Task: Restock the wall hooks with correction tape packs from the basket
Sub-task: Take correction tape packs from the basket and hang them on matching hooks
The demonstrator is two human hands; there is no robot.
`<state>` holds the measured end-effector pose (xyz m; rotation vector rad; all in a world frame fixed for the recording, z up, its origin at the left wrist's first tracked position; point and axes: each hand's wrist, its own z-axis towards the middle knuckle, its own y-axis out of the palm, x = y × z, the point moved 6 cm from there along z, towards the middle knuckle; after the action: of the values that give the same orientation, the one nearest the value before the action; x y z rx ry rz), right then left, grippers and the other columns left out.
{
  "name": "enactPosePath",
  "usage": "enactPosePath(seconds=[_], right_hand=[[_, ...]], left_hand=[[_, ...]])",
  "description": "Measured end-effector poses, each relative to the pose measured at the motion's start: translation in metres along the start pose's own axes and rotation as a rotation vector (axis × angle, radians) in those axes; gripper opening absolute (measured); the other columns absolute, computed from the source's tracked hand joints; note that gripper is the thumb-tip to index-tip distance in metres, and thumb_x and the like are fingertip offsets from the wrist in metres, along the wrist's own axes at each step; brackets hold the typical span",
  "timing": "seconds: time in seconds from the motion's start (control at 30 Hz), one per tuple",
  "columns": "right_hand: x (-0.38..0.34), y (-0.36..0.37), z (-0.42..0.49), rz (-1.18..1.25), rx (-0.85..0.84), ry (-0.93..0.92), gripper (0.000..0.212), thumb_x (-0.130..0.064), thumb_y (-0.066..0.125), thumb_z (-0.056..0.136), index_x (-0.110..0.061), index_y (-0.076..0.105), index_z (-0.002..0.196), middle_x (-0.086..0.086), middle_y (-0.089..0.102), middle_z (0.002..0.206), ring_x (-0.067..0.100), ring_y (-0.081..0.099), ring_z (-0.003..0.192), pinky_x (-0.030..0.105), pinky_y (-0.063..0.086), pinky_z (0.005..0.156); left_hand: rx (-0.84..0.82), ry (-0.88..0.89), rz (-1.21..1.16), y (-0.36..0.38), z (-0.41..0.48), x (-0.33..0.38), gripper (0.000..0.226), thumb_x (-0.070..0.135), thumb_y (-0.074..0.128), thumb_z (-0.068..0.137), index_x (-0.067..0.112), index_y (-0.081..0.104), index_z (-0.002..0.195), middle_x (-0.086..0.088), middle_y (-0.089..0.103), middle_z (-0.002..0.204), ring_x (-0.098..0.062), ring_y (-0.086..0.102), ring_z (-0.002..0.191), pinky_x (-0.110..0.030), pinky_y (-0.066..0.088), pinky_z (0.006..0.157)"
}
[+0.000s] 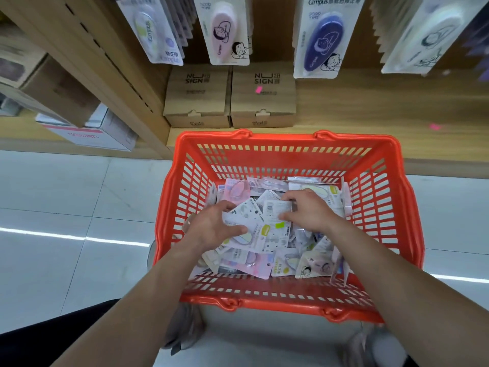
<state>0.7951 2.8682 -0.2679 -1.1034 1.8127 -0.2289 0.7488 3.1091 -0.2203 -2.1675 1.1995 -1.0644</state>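
Selection is proceeding inside the red basket point(285, 140), which is standing just before the shelf ledge, at six o'clock from the wall display. The left hand point(211, 226) is gripping a white pack point(246, 215), thumb lying across its face and fingers curling over its upper edge. The right hand point(309, 210), just beside at three o'clock, is pinching a barcode-backed pack point(275, 210) between thumb and fingertips. Both are lying on the loose heap of correction tape packs point(285, 263) covering the basket bottom. Hanging packs point(225, 30) are showing at twelve o'clock above two cardboard boxes point(230, 96); the wall hooks themselves are sitting out of view. By my judgement the pick-up step is under way, and the next move is calling for lifting one pack clear, turning its hang-hole upward and matching it to its row.
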Motion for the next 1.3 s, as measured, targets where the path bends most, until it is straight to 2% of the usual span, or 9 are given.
enactPosePath(seconds=[0.1, 0.23, 0.33, 0.47, 0.6, 0.73, 0.87, 1.07, 1.3], right_hand=[[-0.013, -0.019, -0.012, 0.071, 0.129, -0.049, 0.034, -0.028, 0.077, 0.092, -0.016, 0.068, 0.123, -0.007, 0.064, 0.130, 0.026, 0.067, 0.109, 0.038, 0.050, 0.094], [-0.029, -0.055, -0.027, 0.362, 0.258, -0.083, 0.006, -0.017, 0.077, 0.091, -0.013, 0.073, 0.089, 0.005, 0.075, 0.090, 0.026, 0.071, 0.081, 0.043, 0.054, 0.075], [-0.040, -0.074, -0.044, 0.569, 0.259, -0.045, 0.006, -0.016, 0.073, 0.095, -0.018, 0.073, 0.089, 0.002, 0.077, 0.092, 0.017, 0.073, 0.087, 0.039, 0.059, 0.078], [-0.056, -0.084, -0.067, 0.653, 0.274, -0.029, 0.008, -0.020, 0.066, 0.100, -0.020, 0.075, 0.101, -0.003, 0.079, 0.098, 0.014, 0.076, 0.091, 0.034, 0.060, 0.077], [-0.063, -0.078, -0.088, 0.759, 0.333, 0.032, 0.015, -0.025, 0.065, 0.101, -0.018, 0.077, 0.099, 0.005, 0.080, 0.097, 0.029, 0.075, 0.096, 0.048, 0.059, 0.085], [-0.068, -0.056, -0.101, 0.841, 0.408, 0.106, 0.019, -0.028, 0.054, 0.106, -0.020, 0.071, 0.103, 0.006, 0.075, 0.102, 0.032, 0.071, 0.101, 0.044, 0.056, 0.089], [-0.074, -0.029, -0.101, 1.011, 0.369, 0.168, 0.032, -0.038, 0.054, 0.103, -0.024, 0.063, 0.131, 0.001, 0.068, 0.130, 0.027, 0.063, 0.122, 0.052, 0.051, 0.105], [-0.061, -0.030, -0.098, 1.130, 0.349, 0.169, 0.027, 0.002, 0.065, 0.096, -0.016, 0.069, 0.116, 0.005, 0.078, 0.105, 0.021, 0.077, 0.089, 0.036, 0.063, 0.067], [-0.059, -0.035, -0.087, 0.894, 0.445, 0.091, 0.028, -0.015, 0.050, 0.108, -0.023, 0.069, 0.126, -0.011, 0.073, 0.118, 0.015, 0.067, 0.114, 0.038, 0.054, 0.099]], left_hand=[[0.041, 0.016, -0.238, -0.011, -0.005, 0.003, 0.080, 0.047, 0.082, 0.082, 0.021, 0.048, 0.149, 0.002, 0.053, 0.149, -0.022, 0.052, 0.132, -0.025, 0.041, 0.094], [0.207, 0.034, -0.503, -0.037, -0.013, 0.007, 0.050, 0.029, 0.085, 0.082, 0.023, 0.061, 0.126, 0.019, 0.058, 0.103, -0.006, 0.057, 0.096, -0.019, 0.042, 0.082], [0.297, 0.063, -0.620, -0.049, -0.024, 0.012, 0.035, 0.028, 0.087, 0.082, 0.026, 0.064, 0.109, 0.014, 0.068, 0.102, -0.009, 0.066, 0.096, -0.012, 0.049, 0.077], [0.359, 0.071, -0.838, -0.049, -0.043, 0.026, 0.042, 0.037, 0.087, 0.079, 0.025, 0.071, 0.116, -0.001, 0.075, 0.113, -0.019, 0.073, 0.100, -0.040, 0.060, 0.086], [0.433, 0.063, -0.964, -0.044, -0.067, 0.041, 0.031, 0.034, 0.082, 0.087, 0.024, 0.067, 0.112, 0.017, 0.067, 0.103, 0.005, 0.063, 0.090, -0.008, 0.048, 0.070], [0.479, 0.031, -1.001, -0.030, -0.079, 0.046, 0.041, 0.044, 0.078, 0.088, 0.028, 0.066, 0.123, 0.011, 0.067, 0.115, -0.003, 0.061, 0.101, -0.024, 0.046, 0.085], [0.415, -0.015, -1.041, -0.015, -0.076, 0.052, 0.043, 0.044, 0.069, 0.095, 0.026, 0.061, 0.134, 0.007, 0.056, 0.136, -0.015, 0.049, 0.124, -0.034, 0.042, 0.105], [0.255, -0.028, -1.152, -0.001, -0.063, 0.053, 0.031, 0.029, 0.078, 0.089, 0.040, 0.068, 0.117, 0.010, 0.066, 0.130, -0.021, 0.067, 0.118, -0.054, 0.054, 0.101], [0.119, 0.015, -1.090, 0.008, -0.051, 0.065, 0.032, 0.009, 0.073, 0.092, 0.018, 0.067, 0.123, 0.010, 0.078, 0.105, -0.021, 0.073, 0.106, -0.049, 0.057, 0.097]])
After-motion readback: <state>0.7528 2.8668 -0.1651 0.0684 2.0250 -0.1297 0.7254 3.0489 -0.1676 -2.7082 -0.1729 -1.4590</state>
